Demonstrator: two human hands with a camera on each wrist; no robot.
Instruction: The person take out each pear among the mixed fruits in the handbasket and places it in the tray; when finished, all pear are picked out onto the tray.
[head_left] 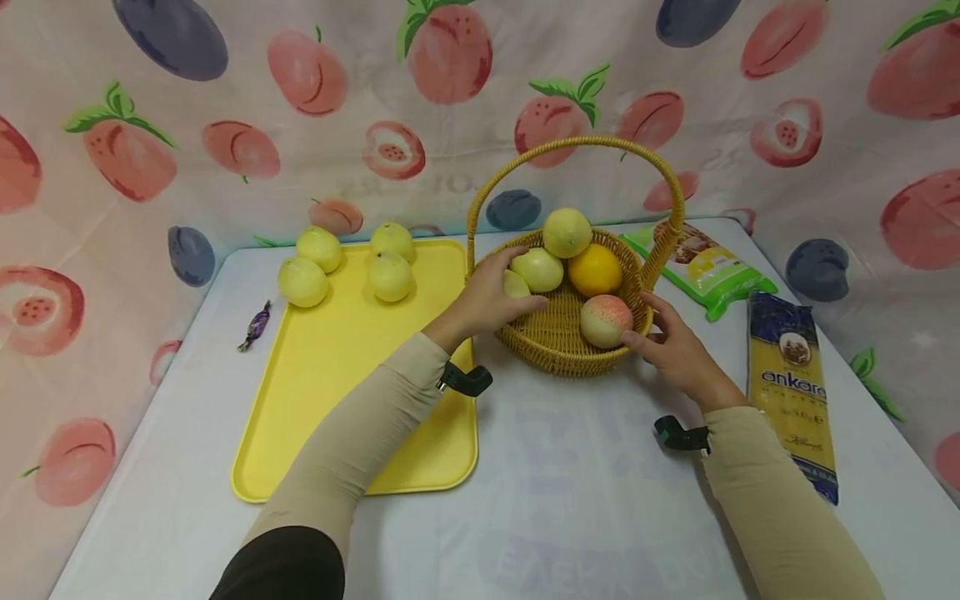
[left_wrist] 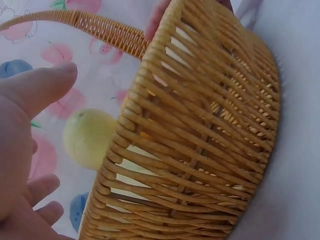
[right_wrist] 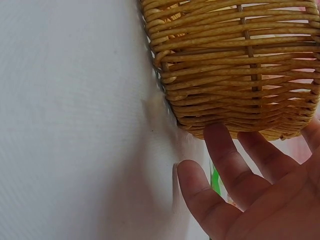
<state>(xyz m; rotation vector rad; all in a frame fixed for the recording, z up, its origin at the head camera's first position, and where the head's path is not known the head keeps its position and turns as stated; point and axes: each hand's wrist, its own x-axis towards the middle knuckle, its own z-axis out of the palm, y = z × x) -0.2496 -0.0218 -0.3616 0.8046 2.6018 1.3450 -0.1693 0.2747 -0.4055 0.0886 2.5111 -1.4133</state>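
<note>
Right hand [head_left: 681, 348] touches basket [head_left: 558, 362]; left hand [head_left: 491, 293] is over it.

a fruit-printed cloth [head_left: 465, 196] hangs behind the white-covered table [head_left: 570, 467].

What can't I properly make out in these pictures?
Head view: much of one pale fruit is hidden by the left hand.
Head view: the finest print on the blue-and-gold packet is too small to read.
Left wrist view: the basket's woven side hides most of the orange fruit.
Right wrist view: the basket is cut off by the top and right edges.
</note>
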